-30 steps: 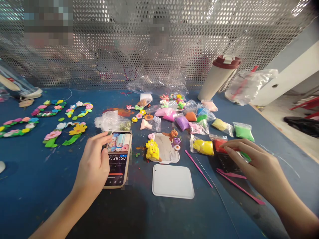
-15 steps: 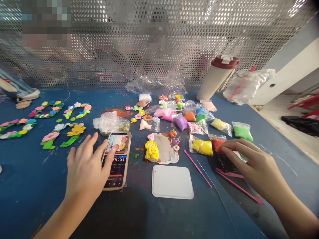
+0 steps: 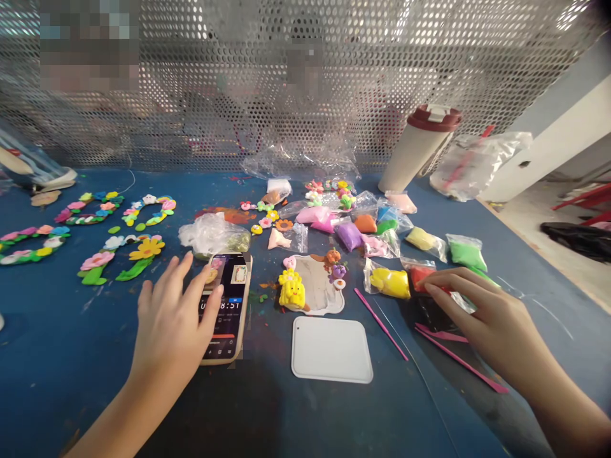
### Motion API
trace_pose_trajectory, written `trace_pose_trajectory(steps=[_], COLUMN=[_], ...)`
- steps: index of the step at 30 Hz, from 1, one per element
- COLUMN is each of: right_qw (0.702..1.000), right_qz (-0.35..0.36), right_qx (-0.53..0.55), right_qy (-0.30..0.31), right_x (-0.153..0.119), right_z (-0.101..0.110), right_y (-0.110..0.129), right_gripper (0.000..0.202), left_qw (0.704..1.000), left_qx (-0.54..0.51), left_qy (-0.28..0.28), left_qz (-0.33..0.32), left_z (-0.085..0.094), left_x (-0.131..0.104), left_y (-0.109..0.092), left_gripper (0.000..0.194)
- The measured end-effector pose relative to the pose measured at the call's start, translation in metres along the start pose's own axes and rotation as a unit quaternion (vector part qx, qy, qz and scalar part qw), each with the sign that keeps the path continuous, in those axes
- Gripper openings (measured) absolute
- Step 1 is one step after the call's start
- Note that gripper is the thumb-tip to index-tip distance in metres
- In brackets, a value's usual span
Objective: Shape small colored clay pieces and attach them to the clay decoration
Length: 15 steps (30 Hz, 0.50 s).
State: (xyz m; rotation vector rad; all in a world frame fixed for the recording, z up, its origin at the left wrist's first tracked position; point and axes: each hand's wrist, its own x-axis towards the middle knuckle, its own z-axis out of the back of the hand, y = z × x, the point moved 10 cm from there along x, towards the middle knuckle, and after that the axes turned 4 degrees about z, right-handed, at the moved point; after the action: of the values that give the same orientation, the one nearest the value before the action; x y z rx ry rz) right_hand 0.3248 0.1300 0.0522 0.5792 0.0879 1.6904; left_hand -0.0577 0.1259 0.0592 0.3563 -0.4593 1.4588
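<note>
My left hand [image 3: 174, 305] hovers at the phone [image 3: 228, 327] lying on the table, fingers spread. Its thumb and index finger are over the screen, which shows a picture and a timer. On the right, my right hand [image 3: 482, 312] has thumb and fingertips drawn together at a bag of red clay [image 3: 421, 273]; what is between them is hidden. Below those fingers lies a black packet [image 3: 427, 308]. Between my hands are a scalloped mirror-like plate [image 3: 312, 289] decorated with clay figures, including a yellow one [image 3: 292, 291], and a blank white rounded board [image 3: 331, 350].
Bags of coloured clay, including yellow [image 3: 389, 282] and purple [image 3: 349, 235], spread across the middle. Pink tools [image 3: 382, 324] lie at right. Clay flower wreaths [image 3: 143, 248] sit at left. A tumbler [image 3: 420, 149] and perforated metal screen [image 3: 200, 108] stand behind.
The picture on the phone has shifted left, and another picture shows beside it. My left thumb and index finger have moved slightly. My right hand stays at the red clay bag.
</note>
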Motion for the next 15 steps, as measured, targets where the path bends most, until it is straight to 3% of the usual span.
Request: trace_pose_trajectory(steps=[6, 11, 15], right_qw=[1.000, 1.000, 1.000], right_qz=[0.008, 0.014, 0.011], right_qx=[-0.004, -0.008, -0.010], right_qy=[-0.004, -0.004, 0.002], right_x=[0.001, 0.001, 0.002], right_z=[-0.001, 0.000, -0.001], right_y=[0.001, 0.001, 0.002], right_gripper=[0.037, 0.037, 0.038], left_qw=[0.999, 0.999, 0.996], left_qx=[0.010, 0.001, -0.018], left_qy=[0.035, 0.022, 0.039], left_qz=[-0.035, -0.034, -0.073], left_z=[-0.006, 0.001, -0.004], left_x=[-0.002, -0.003, -0.006], left_y=[-0.013, -0.012, -0.019], left_gripper=[0.040, 0.040, 0.041])
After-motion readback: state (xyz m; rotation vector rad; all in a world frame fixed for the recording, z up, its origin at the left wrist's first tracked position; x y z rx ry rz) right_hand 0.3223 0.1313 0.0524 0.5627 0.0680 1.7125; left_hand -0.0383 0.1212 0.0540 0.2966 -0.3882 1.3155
